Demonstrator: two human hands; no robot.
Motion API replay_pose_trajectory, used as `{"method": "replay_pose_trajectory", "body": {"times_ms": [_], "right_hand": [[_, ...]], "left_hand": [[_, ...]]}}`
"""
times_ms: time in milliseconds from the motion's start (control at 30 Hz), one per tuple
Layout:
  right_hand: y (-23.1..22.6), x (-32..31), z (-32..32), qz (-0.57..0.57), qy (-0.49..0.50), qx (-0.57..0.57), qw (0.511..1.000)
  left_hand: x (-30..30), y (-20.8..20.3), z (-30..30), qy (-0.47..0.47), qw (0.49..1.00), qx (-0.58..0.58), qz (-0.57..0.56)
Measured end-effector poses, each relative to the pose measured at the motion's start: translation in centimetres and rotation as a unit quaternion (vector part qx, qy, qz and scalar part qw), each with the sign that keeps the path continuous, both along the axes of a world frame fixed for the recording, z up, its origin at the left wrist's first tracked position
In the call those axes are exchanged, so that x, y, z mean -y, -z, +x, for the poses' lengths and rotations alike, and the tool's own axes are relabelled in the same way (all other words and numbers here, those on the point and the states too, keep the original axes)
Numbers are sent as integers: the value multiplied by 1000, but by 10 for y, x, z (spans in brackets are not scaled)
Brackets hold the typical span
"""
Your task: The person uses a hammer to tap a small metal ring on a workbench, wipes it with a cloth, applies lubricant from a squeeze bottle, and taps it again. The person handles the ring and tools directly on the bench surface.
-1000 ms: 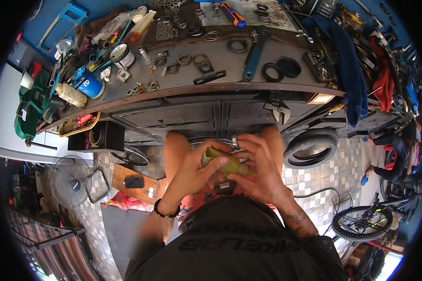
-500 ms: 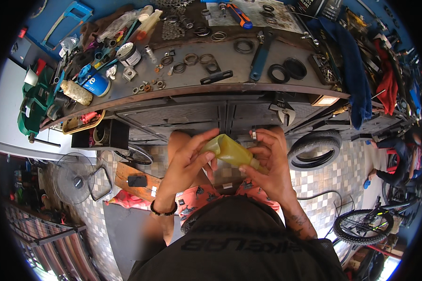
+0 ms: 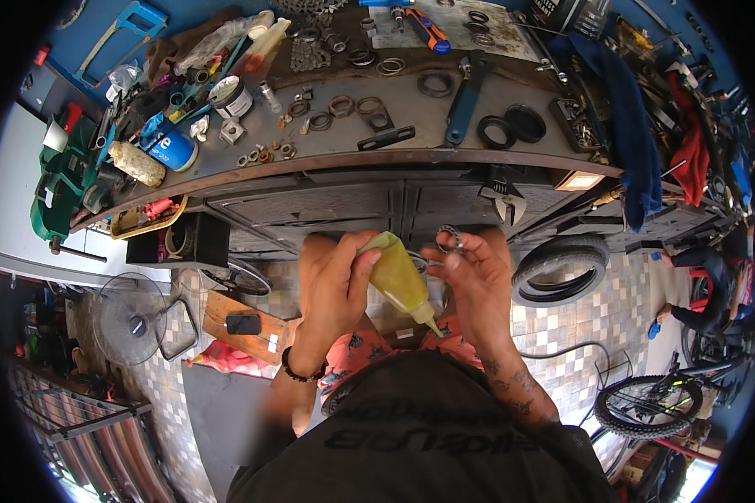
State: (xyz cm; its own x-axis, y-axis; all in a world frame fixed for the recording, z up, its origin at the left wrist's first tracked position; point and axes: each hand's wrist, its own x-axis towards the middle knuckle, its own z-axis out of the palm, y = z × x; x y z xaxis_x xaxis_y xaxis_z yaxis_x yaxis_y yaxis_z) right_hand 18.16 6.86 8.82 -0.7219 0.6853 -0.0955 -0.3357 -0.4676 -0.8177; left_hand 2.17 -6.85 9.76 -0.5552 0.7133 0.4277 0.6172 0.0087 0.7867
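We have the left hand [image 3: 331, 277] grasping a yellow-green squeeze bottle [image 3: 400, 281] by its wide end, thumb on the near side. Bottle sits mid-air between the two hands, above the lap, tilted, nozzle aimed down toward the patterned shorts [image 3: 356, 356]. Right hand [image 3: 476, 285] pinches a small metal ring [image 3: 450, 238] between thumb and fingertips, palm off the bottle. Ring is small here and partly covered by fingers, so we can't tell if it is one piece or two stacked.

In front of the knees we see the workbench [image 3: 327, 144]: teal-handled wrench [image 3: 466, 105], two black rings [image 3: 497, 132] side by side, slotted dark plate [image 3: 386, 138], loose nuts nearer the left. Adjustable wrench [image 3: 507, 201] hangs at the bench's front edge. Tire [image 3: 554, 293] lies on the floor, right of the right hand.
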Motion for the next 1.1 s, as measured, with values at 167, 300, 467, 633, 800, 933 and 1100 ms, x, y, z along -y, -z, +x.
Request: {"method": "replay_pose_trajectory", "body": {"times_ms": [167,300,467,633,800,933,1100], "right_hand": [[3,-10,-9,68,7,35,997],[-8,-10,-12,126,-15,71,989],[-21,-21,-16,467,-72,111,874],[-17,-20,-21,509,-19,61,858],[-4,-15,-29,556,44,67,827],[-6,-31,-22,705,59,95,701],[-17,-49,-16,824,4,39,565]], "left_hand": [[-1,-13,-2,51,997,-56,2],[1,-11,-2,71,995,-60,-31],[1,-7,-2,117,990,-17,-77],[-6,-4,13,88,991,101,24],[-12,3,27,123,869,477,43],[-7,5,22,201,742,638,55],[-7,11,18,197,629,751,34]]}}
